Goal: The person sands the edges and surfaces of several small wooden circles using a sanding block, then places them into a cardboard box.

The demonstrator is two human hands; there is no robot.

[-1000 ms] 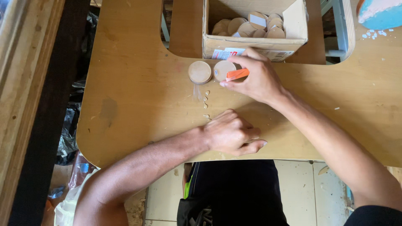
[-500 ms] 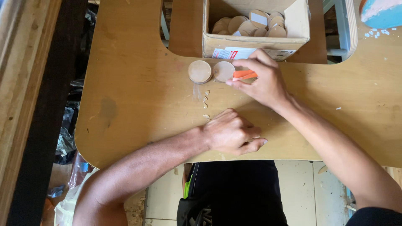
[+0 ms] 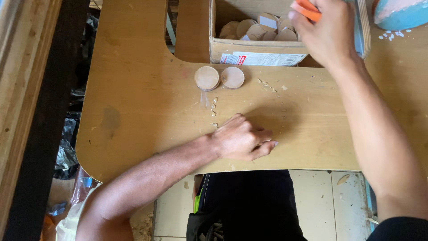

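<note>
Gripping an orange tool in our right hand, fingers wrapped tight round it, we hold it over the box, above the discs stacked inside. Its long axis seems to run up-left from the fingers, tip toward the frame's top edge. Our left hand rests curled on the table, holding nothing we can see. Beyond its knuckles two loose discs lie flat, touching.
</note>
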